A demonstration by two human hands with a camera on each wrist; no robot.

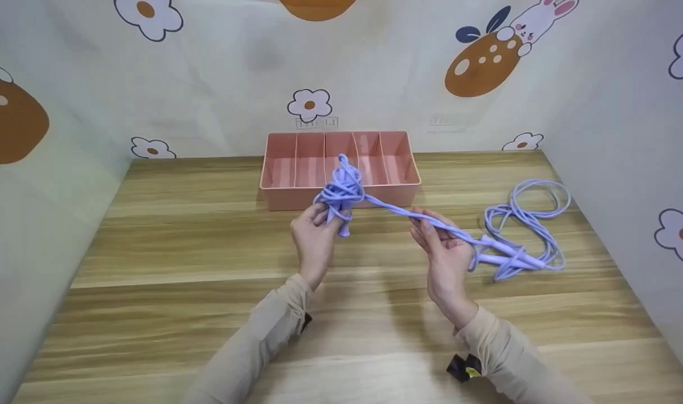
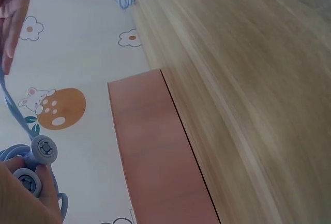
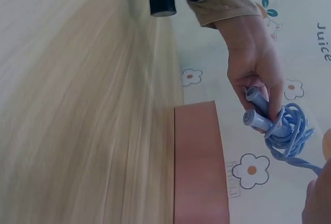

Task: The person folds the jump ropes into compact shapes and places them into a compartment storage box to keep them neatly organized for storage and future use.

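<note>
My left hand (image 1: pixel 317 238) grips the two handles of a periwinkle-blue jump rope (image 1: pixel 344 188), whose cord is wound in messy loops around them. The handle ends (image 2: pixel 44 149) face the camera in the left wrist view. From the bundle, a doubled length of cord runs right to my right hand (image 1: pixel 445 252), which pinches it between thumb and fingers. Its tail hangs past that palm. Both hands are raised in front of a pink box, and the bundle (image 3: pixel 292 131) overlaps the box's front rim in the head view.
The pink divided box (image 1: pixel 341 197) stands at the back of the wooden table (image 1: pixel 178 252), its several compartments facing up. A second blue jump rope (image 1: pixel 535 224) lies loosely coiled at the right, handles just beyond my right hand. Patterned walls (image 1: pixel 218 84) enclose the back and sides.
</note>
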